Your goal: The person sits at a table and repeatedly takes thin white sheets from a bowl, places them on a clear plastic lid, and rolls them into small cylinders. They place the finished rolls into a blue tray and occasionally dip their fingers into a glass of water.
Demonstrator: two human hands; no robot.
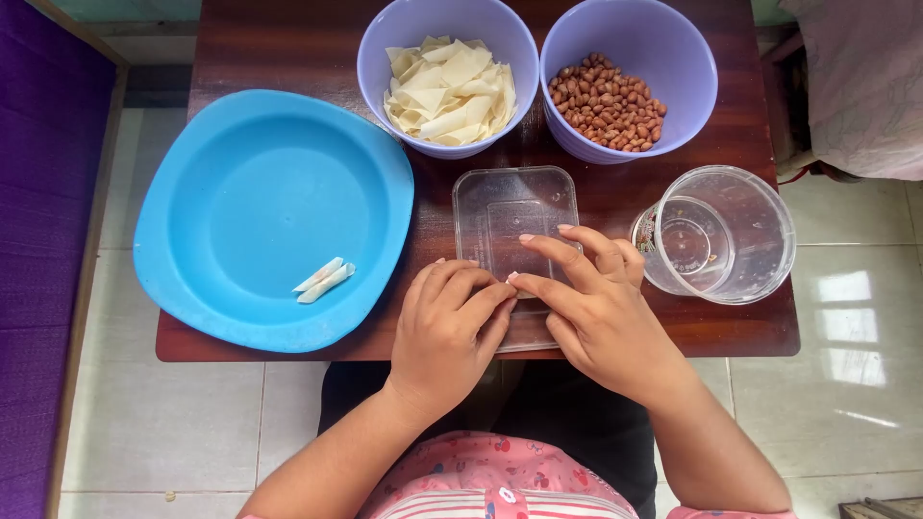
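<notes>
Lying far left of the grip, a blue plate (260, 207) holds two small white rolls (324, 281). The left hand (444, 332) and right hand (596, 312) meet over a clear flat lid (514, 207) on the bench (288, 48). Their fingertips press together, but I cannot tell what they pinch. Behind are a bowl of pale strips (447, 86) and a bowl of peanuts (625, 86). A clear tub (721, 235) lies right.
</notes>
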